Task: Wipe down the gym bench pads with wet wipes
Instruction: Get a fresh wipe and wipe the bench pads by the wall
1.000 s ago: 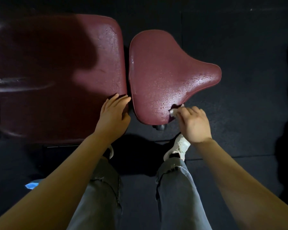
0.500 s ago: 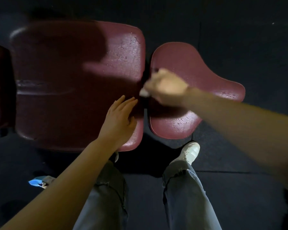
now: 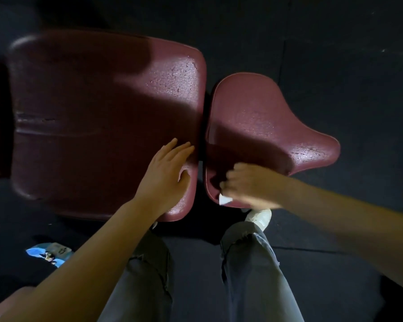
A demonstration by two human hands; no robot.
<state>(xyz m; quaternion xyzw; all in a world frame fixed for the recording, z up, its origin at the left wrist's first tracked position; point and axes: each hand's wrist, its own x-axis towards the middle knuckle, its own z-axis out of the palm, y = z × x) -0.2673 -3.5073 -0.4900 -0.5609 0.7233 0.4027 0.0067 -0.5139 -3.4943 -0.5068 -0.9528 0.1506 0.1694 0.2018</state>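
Right grip [image 3: 247, 184] is pinching a wipe [image 3: 224, 199] at the seat pad [image 3: 261, 117] near edge. Left grip [image 3: 168, 173] is lying open, flat on the back pad [image 3: 98, 108] beside it. Overlapping strokes away from the grip are probably working best.

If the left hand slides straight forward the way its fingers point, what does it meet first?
The left hand lies flat on the large pad, fingers pointing up and to the right. Going on, it would probably first reach that pad's edge and the dark gap, then the small pad.
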